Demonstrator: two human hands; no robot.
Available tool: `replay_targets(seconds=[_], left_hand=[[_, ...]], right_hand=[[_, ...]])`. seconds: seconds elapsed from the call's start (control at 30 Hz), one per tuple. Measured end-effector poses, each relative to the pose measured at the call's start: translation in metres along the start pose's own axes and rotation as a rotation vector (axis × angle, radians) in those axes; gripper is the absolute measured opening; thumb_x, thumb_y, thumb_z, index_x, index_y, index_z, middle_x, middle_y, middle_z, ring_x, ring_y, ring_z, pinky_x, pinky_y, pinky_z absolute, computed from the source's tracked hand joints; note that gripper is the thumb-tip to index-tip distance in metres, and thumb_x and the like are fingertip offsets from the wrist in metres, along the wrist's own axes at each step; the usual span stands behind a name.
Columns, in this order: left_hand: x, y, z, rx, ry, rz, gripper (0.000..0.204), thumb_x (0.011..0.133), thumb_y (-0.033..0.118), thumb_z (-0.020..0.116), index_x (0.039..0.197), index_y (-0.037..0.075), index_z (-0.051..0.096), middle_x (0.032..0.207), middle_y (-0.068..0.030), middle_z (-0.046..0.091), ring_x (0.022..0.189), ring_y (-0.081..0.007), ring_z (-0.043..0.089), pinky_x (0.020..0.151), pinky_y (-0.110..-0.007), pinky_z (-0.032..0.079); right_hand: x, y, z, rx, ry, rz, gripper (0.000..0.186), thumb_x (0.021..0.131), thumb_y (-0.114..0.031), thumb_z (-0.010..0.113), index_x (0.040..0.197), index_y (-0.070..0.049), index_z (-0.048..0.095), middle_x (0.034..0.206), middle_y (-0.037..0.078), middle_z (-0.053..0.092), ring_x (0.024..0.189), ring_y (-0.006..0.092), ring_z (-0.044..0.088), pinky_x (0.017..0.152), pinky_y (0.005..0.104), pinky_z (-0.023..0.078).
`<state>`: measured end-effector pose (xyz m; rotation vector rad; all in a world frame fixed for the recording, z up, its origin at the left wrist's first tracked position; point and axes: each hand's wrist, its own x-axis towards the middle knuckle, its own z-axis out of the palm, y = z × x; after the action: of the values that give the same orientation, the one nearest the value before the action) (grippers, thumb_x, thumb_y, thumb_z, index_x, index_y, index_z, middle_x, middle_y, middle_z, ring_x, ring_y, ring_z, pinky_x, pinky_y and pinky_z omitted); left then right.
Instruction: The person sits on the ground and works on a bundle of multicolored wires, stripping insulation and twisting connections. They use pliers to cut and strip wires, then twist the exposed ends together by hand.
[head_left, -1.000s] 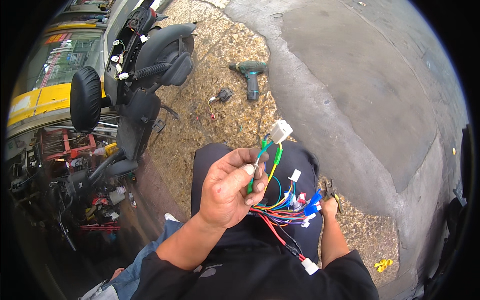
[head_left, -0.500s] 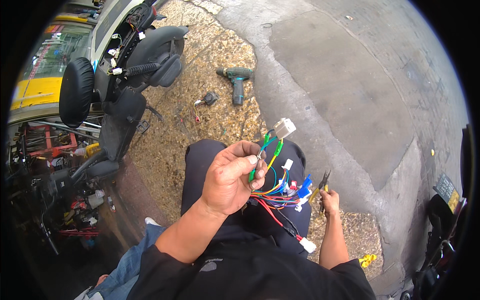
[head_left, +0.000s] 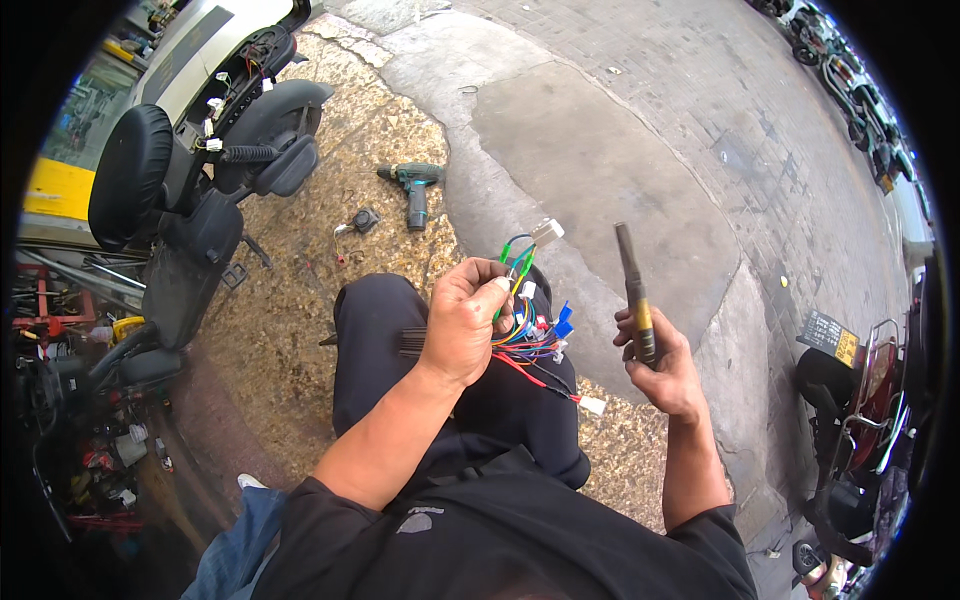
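Holding one bunch of wires, the left hand has its fingers curled tight around it, above the person's lap. One white plug sticks up from the bunch. The right hand grips one pair of pliers, tip pointing up, near the wires but apart. One green drill lies on the ground beside one scooter.

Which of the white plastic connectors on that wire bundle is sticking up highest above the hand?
The white connector on the green and yellow wires, standing above the left hand. Another white connector hangs low on the red wire, below the bundle.
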<state>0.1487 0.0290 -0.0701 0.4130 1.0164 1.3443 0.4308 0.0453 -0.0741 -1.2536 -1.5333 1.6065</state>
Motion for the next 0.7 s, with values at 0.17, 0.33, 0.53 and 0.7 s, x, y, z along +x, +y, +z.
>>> replay_targets(seconds=[0.17,0.33,0.53,0.7], left_hand=[[-0.004,-0.002,-0.001,0.031,0.008,0.020,0.007,0.096,0.001,0.057,0.102,0.002,0.061,0.085,-0.0042,0.060,0.072,-0.0108,0.056,0.060,-0.025,0.046],[-0.011,-0.003,-0.002,0.061,-0.012,0.056,0.007,0.097,0.001,0.057,0.102,0.001,0.061,0.085,-0.0041,0.060,0.069,-0.0101,0.055,0.059,-0.025,0.046],[-0.015,-0.006,-0.001,0.088,-0.019,0.102,0.007,0.097,0.001,0.056,0.102,0.001,0.060,0.083,-0.0040,0.060,0.067,-0.0093,0.054,0.058,-0.024,0.045],[-0.016,-0.008,-0.003,0.084,-0.014,0.107,0.007,0.098,0.001,0.055,0.102,0.001,0.061,0.083,-0.0029,0.060,0.065,-0.0083,0.053,0.058,-0.023,0.044]], right_hand=[[-0.011,-0.036,0.009,-0.892,0.010,-0.513,0.038,0.067,0.010,0.065,0.103,-0.002,0.067,0.114,0.021,0.063,0.097,0.0394,0.064,0.081,0.0426,0.054],[-0.011,-0.048,0.017,-1.045,-0.011,-0.515,0.029,0.074,-0.004,0.076,0.102,-0.009,0.071,0.115,0.017,0.065,0.099,0.0367,0.065,0.083,0.0443,0.054],[-0.008,-0.062,0.020,-1.218,0.026,-0.558,0.039,0.077,-0.003,0.073,0.115,-0.012,0.071,0.131,0.021,0.060,0.117,0.0389,0.060,0.097,0.0510,0.047],[-0.011,-0.073,0.023,-1.247,-0.011,-0.540,0.040,0.078,-0.003,0.073,0.116,-0.012,0.070,0.133,0.021,0.059,0.121,0.0391,0.058,0.100,0.0519,0.044]])
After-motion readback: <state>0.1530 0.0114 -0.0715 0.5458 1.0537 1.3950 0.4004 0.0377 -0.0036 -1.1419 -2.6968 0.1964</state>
